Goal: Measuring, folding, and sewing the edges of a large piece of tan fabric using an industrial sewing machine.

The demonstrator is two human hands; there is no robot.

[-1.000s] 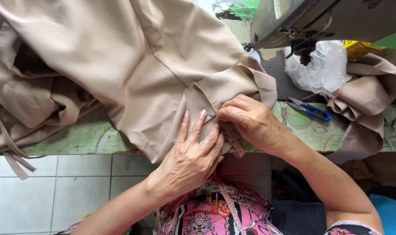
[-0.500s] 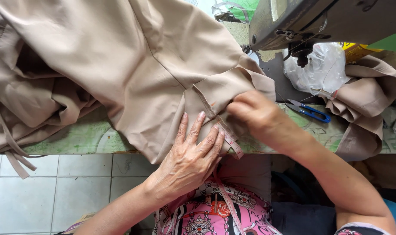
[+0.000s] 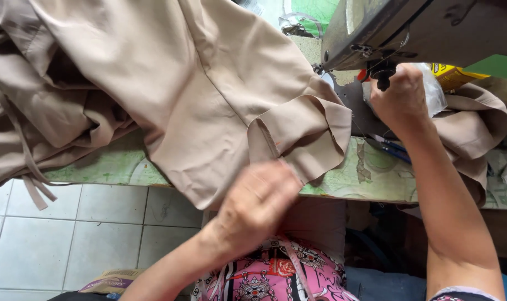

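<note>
The right hand (image 3: 399,95) reaches up under the sewing machine (image 3: 409,28), fingers curled around something unseen. The left hand (image 3: 256,203), blurred, grip unclear, hovers at the table's (image 3: 114,164) front edge below the beige cloth (image 3: 209,95), above a tiled floor (image 3: 69,234).

Beige fabric (image 3: 209,95), green marbled tabletop (image 3: 119,167), pink patterned garment (image 3: 275,278), grey floor tiles (image 3: 69,234)

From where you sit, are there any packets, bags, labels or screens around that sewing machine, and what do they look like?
Yellow packet: behind the right hand, under the sewing machine; flat, yellow with dark print.
Clear plastic bag: beside that hand, crumpled and see-through.
Printed bag: on the tiled floor by the left arm; tan and purple, only partly seen.
No screens or signs in view.
</note>
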